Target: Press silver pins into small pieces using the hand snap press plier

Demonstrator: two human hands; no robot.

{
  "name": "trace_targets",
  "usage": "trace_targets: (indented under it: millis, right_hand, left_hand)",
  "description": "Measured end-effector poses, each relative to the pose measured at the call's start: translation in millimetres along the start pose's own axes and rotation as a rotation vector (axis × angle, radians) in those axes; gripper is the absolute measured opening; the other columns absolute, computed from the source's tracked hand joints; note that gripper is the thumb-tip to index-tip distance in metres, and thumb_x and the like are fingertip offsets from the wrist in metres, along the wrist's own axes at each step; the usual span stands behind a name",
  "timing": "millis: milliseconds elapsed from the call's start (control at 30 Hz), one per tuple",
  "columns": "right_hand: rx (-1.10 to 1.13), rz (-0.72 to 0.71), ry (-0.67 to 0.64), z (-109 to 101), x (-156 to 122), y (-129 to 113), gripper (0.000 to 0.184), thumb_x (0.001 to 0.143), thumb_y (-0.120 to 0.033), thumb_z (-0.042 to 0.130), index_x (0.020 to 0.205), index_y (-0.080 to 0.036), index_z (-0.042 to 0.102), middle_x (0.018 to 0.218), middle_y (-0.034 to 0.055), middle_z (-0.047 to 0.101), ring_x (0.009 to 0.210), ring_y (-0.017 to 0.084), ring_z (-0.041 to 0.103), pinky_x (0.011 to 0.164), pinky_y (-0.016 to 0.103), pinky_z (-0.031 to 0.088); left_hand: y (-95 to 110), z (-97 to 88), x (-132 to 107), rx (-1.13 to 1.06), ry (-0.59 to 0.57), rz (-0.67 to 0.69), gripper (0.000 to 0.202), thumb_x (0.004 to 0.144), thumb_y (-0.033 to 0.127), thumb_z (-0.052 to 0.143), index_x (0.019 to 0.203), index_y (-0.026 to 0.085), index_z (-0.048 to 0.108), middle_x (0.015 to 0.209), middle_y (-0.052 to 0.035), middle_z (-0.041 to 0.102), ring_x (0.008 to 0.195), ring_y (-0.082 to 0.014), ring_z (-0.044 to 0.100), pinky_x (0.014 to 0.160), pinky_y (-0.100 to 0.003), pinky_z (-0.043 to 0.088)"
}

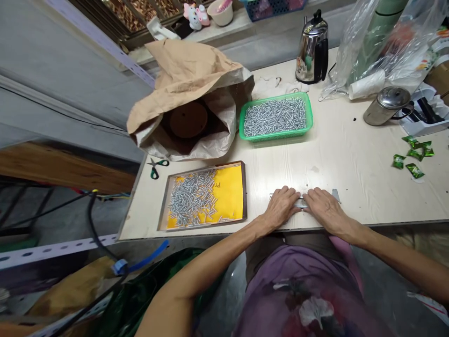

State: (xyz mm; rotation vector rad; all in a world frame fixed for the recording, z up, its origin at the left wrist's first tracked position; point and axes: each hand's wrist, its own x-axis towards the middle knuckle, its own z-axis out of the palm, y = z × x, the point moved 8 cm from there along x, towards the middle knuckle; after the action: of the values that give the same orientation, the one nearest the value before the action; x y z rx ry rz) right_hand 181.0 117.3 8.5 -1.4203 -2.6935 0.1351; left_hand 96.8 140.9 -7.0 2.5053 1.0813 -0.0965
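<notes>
At the front edge of the table, my left hand (281, 207) and my right hand (325, 208) lie close together, fingers bent down over a flat grey metal piece (300, 203). A short stretch of it shows between my thumbs, and grey metal also sticks out past my right fingers. Most of it is hidden, so its exact kind is unclear. Left of my hands is a shallow tray (244, 189) with a yellow base, holding many small metal pins (191, 196) heaped toward its left side. Farther back, a green plastic basket (308, 112) is full of similar pins (275, 117).
An open brown paper sack (196, 65) stands at the back left, near green-handled scissors (154, 172). A steel kettle (308, 51), a lidded metal cup (384, 105), a clear plastic bag (345, 61) and several green wrapped sweets (416, 171) occupy the right side.
</notes>
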Motion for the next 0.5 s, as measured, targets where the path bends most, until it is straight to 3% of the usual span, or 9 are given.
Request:
trace_targets:
  millis: [100,200,300,400,500]
  right_hand:
    - [0.011,-0.004,0.053,3,-2,-3,0.026,0.093,-0.006,0.041,0.084,-0.018,0.063,0.077,0.0064,0.060,0.077,0.021,0.053,0.070,0.032,0.039]
    - [0.015,0.037,0.091,7,-2,1,0.029,0.092,-0.005,0.041,0.080,-0.019,0.063,0.075,0.0054,0.060,0.076,0.020,0.054,0.069,0.031,0.039]
    - [0.027,0.061,0.101,5,-1,9,0.016,0.092,-0.014,0.050,0.097,-0.017,0.064,0.085,0.0080,0.064,0.085,0.022,0.057,0.073,0.033,0.044]
    - [0.107,0.012,0.097,-4,1,20,0.038,0.090,-0.030,0.058,0.124,-0.014,0.056,0.110,0.0140,0.064,0.103,0.027,0.057,0.084,0.039,0.047]
    - [0.201,-0.067,0.090,-10,6,32,0.044,0.094,-0.036,0.051,0.131,-0.013,0.051,0.123,0.0159,0.061,0.114,0.027,0.054,0.092,0.041,0.046]
  left_hand:
    - [-1,4.0,0,-0.024,0.013,-0.022,0.020,0.095,0.037,0.055,0.097,0.018,0.062,0.099,-0.0080,0.063,0.097,-0.0239,0.054,0.080,-0.036,0.045]
    - [-3,3.5,1,-0.054,0.048,-0.016,0.020,0.093,0.038,0.057,0.095,0.019,0.063,0.095,-0.0069,0.064,0.094,-0.0231,0.055,0.079,-0.036,0.045]
    - [-6,0.6,-1,-0.067,0.131,-0.039,0.027,0.090,0.038,0.062,0.108,0.018,0.060,0.103,-0.0085,0.065,0.096,-0.0239,0.057,0.081,-0.038,0.048]
    - [-4,1.0,-9,-0.074,0.282,-0.076,0.041,0.090,0.035,0.062,0.124,0.013,0.054,0.124,-0.0158,0.061,0.112,-0.0282,0.057,0.094,-0.044,0.048]
    - [12,12.2,-19,-0.086,0.403,-0.050,0.038,0.095,0.028,0.053,0.129,0.012,0.051,0.139,-0.0203,0.052,0.133,-0.0303,0.047,0.108,-0.050,0.042]
